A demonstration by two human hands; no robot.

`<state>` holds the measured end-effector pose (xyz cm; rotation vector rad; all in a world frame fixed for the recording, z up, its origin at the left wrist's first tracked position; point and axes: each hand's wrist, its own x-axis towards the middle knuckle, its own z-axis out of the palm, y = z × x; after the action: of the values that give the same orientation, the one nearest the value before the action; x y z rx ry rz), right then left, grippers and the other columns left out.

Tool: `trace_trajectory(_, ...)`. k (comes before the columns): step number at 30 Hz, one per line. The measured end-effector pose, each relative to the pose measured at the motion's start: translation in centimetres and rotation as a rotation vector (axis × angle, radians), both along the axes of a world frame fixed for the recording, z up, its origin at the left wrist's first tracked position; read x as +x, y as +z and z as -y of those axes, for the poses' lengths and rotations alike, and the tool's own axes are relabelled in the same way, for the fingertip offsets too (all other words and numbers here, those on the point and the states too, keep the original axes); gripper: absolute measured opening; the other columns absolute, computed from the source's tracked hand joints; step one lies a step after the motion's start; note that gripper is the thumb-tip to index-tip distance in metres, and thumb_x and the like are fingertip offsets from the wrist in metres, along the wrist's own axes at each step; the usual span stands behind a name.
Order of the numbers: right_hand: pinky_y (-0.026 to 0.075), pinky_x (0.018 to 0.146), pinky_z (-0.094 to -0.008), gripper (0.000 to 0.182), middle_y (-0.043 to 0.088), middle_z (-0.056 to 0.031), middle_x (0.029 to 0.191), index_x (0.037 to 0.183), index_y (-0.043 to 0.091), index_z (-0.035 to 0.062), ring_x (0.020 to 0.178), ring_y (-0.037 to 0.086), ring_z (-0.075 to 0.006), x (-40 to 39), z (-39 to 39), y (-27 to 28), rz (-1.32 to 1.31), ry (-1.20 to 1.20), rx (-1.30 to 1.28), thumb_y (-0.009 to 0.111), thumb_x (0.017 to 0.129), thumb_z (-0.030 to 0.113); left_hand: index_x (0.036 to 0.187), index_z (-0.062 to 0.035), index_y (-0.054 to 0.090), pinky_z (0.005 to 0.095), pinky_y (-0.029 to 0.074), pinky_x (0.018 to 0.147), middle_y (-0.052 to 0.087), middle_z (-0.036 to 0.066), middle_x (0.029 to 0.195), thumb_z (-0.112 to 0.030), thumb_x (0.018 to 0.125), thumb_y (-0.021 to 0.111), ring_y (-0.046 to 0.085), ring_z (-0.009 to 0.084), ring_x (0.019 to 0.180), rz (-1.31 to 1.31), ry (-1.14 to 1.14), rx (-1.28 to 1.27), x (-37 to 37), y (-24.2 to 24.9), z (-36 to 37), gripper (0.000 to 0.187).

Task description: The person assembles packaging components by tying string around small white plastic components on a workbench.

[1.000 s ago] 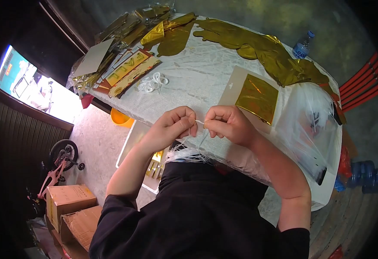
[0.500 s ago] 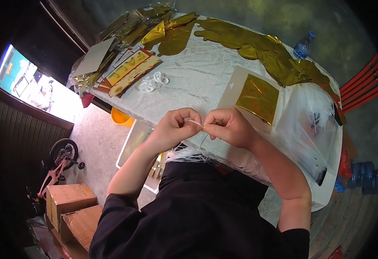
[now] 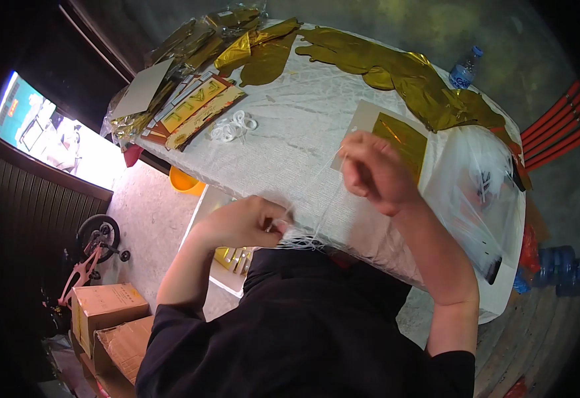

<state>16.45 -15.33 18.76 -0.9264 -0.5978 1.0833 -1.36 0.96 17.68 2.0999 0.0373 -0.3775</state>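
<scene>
A bundle of white string (image 3: pixel 303 241) hangs at the near edge of the table, in front of my lap. My left hand (image 3: pixel 245 223) is beside it, fingers curled around some white strands; motion blurs its fingertips. My right hand (image 3: pixel 381 174) is raised above the table, with thumb and fingers pinched together. A thin strand seems to run from its fingertips down toward the bundle. Under and behind this hand lie a grey card (image 3: pixel 364 119) and a flat gold foil packet (image 3: pixel 406 142). A small pile of white ribbon rings (image 3: pixel 235 126) lies farther left.
Gold foil balloons (image 3: pixel 403 83) lie along the table's back edge, near a water bottle (image 3: pixel 465 69). Printed cards (image 3: pixel 204 109) and packets fill the left corner. A clear plastic bag (image 3: pixel 469 179) is on the right. Below left stand a white bin (image 3: pixel 200 219) and cardboard boxes (image 3: pixel 110 300).
My hands were together over the table edge, pinching a white strand. They have moved apart: the left down and left to the string bundle, the right up and right.
</scene>
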Motion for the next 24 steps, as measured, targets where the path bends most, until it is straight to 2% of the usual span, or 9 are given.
trace_trajectory(1,0.032,0.033,-0.0184,0.013,0.053,-0.0049,0.054,0.08,0.052,0.005,0.035,0.04,-0.0089,0.1,0.3,0.6,0.0,0.0,0.001,0.047,0.085,0.016,0.075,-0.0032,0.056,0.0217,0.038,0.052,0.054,-0.003,0.065,-0.006,0.071,0.062,0.046,0.0061,0.057,0.044,-0.002,0.169,-0.4,0.3,-0.4,0.008)
trace_trajectory(4,0.037,0.036,-0.0196,0.014,0.06,-0.0103,0.064,0.083,0.051,0.0053,0.038,0.049,-0.0116,-0.3,0.9,3.3,-0.046,0.009,0.16,0.045,0.087,0.017,0.082,-0.0048,0.06,0.0221,0.038,0.053,0.057,-0.003,0.072,-0.005,0.069,0.064,0.048,0.007,0.059,0.114,0.096,0.15,-0.8,1.4,-1.2,0.014)
trace_trajectory(7,0.042,0.039,-0.021,0.011,0.064,-0.0153,0.077,0.086,0.051,0.0051,0.044,0.056,-0.0145,-1.8,1.3,4.3,0.162,-0.039,0.224,0.043,0.087,0.012,0.097,-0.0034,0.059,0.0223,0.041,0.061,0.06,0.0,0.087,-0.005,0.076,0.059,0.051,0.0081,0.069,0.115,0.237,0.109,0.0,2.4,-1.2,0.021)
trace_trajectory(9,0.044,0.042,-0.0212,0.008,0.064,-0.0171,0.085,0.087,0.051,0.0049,0.046,0.058,-0.0153,-2.1,1.2,3.9,0.438,-0.033,0.24,0.044,0.086,0.008,0.106,-0.0014,0.055,0.0234,0.042,0.073,0.06,0.004,0.09,-0.012,0.084,0.053,0.053,0.0088,0.08,0.475,0.429,-0.284,1.8,1.9,0.4,0.025)
trace_trajectory(10,0.044,0.042,-0.0212,0.008,0.064,-0.0171,0.085,0.087,0.051,0.0049,0.046,0.058,-0.0153,-2.1,1.0,3.5,0.443,-0.03,0.243,0.044,0.086,0.008,0.112,0.0016,0.05,0.0244,0.041,0.079,0.058,0.007,0.094,-0.014,0.089,0.047,0.051,0.0091,0.086,0.537,0.375,-0.399,2.5,2.6,1.6,0.028)
trace_trajectory(14,0.046,0.053,-0.0203,0.009,0.058,-0.0032,0.064,0.086,0.054,0.001,0.051,0.048,-0.0023,-1.6,0.6,2.0,0.983,-0.226,0.198,0.048,0.082,-0.004,0.108,0.0023,0.052,0.0247,0.043,0.074,0.059,0.006,0.088,-0.016,0.089,0.046,0.053,0.0098,0.082,0.445,0.264,-0.565,3.8,1.7,4.0,0.026)
trace_trajectory(17,0.042,0.048,-0.0189,0.007,0.058,-0.0017,0.064,0.078,0.056,0.0007,0.049,0.044,-0.0008,-0.9,0.3,1.1,1.131,-0.305,-0.004,0.05,0.082,0.0,0.093,0.0006,0.055,0.0199,0.04,0.059,0.052,0.0,0.073,-0.019,0.09,0.046,0.048,0.0059,0.067,0.291,0.297,-0.53,3.8,2.0,4.1,0.022)
trace_trajectory(19,0.039,0.044,-0.0185,0.009,0.059,-0.0023,0.064,0.075,0.057,0.0011,0.046,0.043,-0.0009,-0.9,0.3,0.9,0.953,-0.186,-0.046,0.051,0.082,0.003,0.085,-0.0009,0.054,0.0193,0.036,0.053,0.047,-0.002,0.066,-0.019,0.09,0.047,0.043,0.0039,0.06,0.461,0.367,-0.282,4.0,1.9,3.7,0.02)
trace_trajectory(24,0.031,0.035,-0.0178,0.012,0.061,-0.006,0.064,0.078,0.06,0.0026,0.038,0.042,-0.0027,-0.3,0.6,1.7,0.476,0.255,-0.243,0.052,0.081,0.01,0.081,-0.0018,0.052,0.0186,0.036,0.055,0.048,-0.002,0.067,-0.017,0.09,0.047,0.044,0.0039,0.063,0.519,0.344,-0.212,4.4,0.5,3.0,0.019)
